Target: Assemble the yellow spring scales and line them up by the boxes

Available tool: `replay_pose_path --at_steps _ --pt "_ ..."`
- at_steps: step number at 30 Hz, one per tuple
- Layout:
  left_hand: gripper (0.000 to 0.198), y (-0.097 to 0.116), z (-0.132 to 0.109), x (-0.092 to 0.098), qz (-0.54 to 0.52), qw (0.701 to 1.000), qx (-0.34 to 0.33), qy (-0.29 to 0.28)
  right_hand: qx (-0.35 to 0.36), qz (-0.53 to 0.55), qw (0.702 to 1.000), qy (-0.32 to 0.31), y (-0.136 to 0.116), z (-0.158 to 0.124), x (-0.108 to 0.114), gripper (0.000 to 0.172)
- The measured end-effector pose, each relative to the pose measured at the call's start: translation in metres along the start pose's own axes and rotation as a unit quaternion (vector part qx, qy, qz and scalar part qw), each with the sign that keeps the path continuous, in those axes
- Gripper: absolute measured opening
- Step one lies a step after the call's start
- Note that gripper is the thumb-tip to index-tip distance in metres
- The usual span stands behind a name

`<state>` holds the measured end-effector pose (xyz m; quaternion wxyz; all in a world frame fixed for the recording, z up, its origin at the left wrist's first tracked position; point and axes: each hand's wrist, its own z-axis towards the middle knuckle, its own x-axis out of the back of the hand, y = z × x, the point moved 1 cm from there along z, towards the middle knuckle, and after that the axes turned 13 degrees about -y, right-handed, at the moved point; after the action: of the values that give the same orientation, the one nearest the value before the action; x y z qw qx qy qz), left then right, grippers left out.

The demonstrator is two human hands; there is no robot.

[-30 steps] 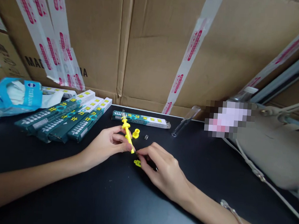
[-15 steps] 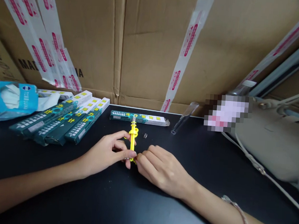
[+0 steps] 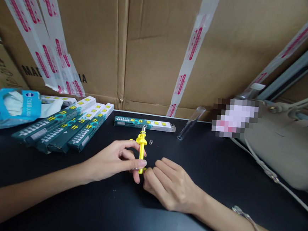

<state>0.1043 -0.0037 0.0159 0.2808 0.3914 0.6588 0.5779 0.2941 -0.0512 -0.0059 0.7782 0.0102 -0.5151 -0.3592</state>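
Quick look at this bench setup, because a couple of things could easily go sideways. The left hand (image 3: 110, 161) is firmly grasping a slim yellow plastic rod (image 3: 141, 153), holding it upright between curled fingers and thumb, with a small silver metal tip (image 3: 143, 129) poking out the top. The rod sits right between the two hands. The right hand (image 3: 171, 186) is curled in at about 3 o'clock from the rod, its fingertips (image 3: 149, 174) up against a little yellow piece (image 3: 144, 169) near the rod's lower end. I can't tell whether that hand is really gripping anything, since the fingers hide most of it.

The main risk is that little yellow piece: if the fingers slip, it could pop loose and skitter across the black tabletop (image 3: 57, 197). There's also a tiny clear sleeve (image 3: 151, 142) at about 1 o'clock, close enough for a stray knuckle to flick it away, and it'd be hard to spot. A clear glass tube (image 3: 191, 123) lies farther out at about 2 o'clock. It could roll or crack if bumped, assuming it's glass. The teal printed box (image 3: 144, 124) sits at 12 o'clock.
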Motion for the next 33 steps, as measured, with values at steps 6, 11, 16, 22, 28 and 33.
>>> replay_pose_path --at_steps 6,11,16,22,28,33 --pt "0.032 0.0036 0.0010 0.0048 0.006 1.000 0.022 -0.004 0.001 -0.001 1.000 0.000 -0.0002 0.0014 0.0006 0.033" --pt "0.030 0.0020 0.0010 0.0048 -0.001 1.000 0.029 -0.003 0.013 -0.010 1.000 0.001 0.0006 0.0010 0.0001 0.029" --pt "0.030 0.0040 0.0014 0.0044 0.010 0.999 0.048 -0.011 0.021 -0.021 1.000 0.003 0.0005 0.0003 0.0014 0.028" --pt "0.031 0.0031 0.0012 0.0046 0.006 0.999 0.042 -0.026 0.030 -0.026 0.999 -0.010 0.0012 -0.0017 0.0021 0.027" --pt "0.036 0.0017 0.0007 0.0071 0.023 0.998 0.054 -0.039 0.038 -0.019 0.999 -0.010 0.0002 -0.0016 0.0021 0.025" --pt "0.037 0.0015 -0.0008 0.0064 -0.007 0.996 0.062 -0.057 0.052 -0.034 0.998 0.003 0.0007 -0.0015 0.0030 0.023"
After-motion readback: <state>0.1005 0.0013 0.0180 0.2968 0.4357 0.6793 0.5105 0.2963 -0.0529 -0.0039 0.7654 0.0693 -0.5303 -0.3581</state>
